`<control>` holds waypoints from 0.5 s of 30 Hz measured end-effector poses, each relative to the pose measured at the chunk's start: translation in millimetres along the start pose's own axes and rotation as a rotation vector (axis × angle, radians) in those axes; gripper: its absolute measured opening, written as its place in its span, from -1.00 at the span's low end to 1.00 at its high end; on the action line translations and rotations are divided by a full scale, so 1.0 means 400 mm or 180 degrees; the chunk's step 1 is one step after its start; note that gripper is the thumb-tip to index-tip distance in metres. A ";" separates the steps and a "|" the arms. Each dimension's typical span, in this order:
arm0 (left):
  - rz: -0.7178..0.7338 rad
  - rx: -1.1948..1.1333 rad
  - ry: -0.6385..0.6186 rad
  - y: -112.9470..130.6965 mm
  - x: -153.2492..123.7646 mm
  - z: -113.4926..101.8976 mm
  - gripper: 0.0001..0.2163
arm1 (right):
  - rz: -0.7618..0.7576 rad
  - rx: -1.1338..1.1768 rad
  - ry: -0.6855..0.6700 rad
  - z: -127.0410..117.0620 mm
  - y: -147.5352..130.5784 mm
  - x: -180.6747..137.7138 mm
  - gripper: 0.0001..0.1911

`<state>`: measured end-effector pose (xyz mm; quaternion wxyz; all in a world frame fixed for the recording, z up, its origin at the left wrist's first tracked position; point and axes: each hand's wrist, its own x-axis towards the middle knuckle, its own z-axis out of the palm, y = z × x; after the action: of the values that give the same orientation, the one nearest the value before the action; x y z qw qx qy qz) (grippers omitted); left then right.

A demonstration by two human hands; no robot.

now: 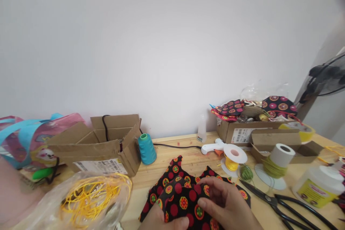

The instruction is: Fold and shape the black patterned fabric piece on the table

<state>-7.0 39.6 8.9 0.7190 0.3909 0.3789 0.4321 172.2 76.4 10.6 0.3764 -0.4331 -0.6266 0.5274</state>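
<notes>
The right hand (pixel 229 205) had its grip pinched on the black dotted cloth (pixel 185 194), and the left hand (pixel 161 222) held its low edge. The cloth lay bunched on the desk (pixel 167 151), near the black scissors (pixel 277 201). It looked soft, light and floppy, so a folded edge seemed best to hold.

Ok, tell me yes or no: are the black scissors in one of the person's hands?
No. The black scissors lie on the wooden table, while the left hand and right hand grip the patterned black fabric.
</notes>
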 end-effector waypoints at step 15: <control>-0.0438 -0.1196 0.0300 0.027 0.012 -0.014 -0.73 | -0.0520 -0.0576 -0.0761 -0.022 0.024 0.007 -0.02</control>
<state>-14.0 48.7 15.1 0.7886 0.2024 0.3506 0.4628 180.9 82.8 2.6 0.3003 -0.3470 -0.7449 0.4843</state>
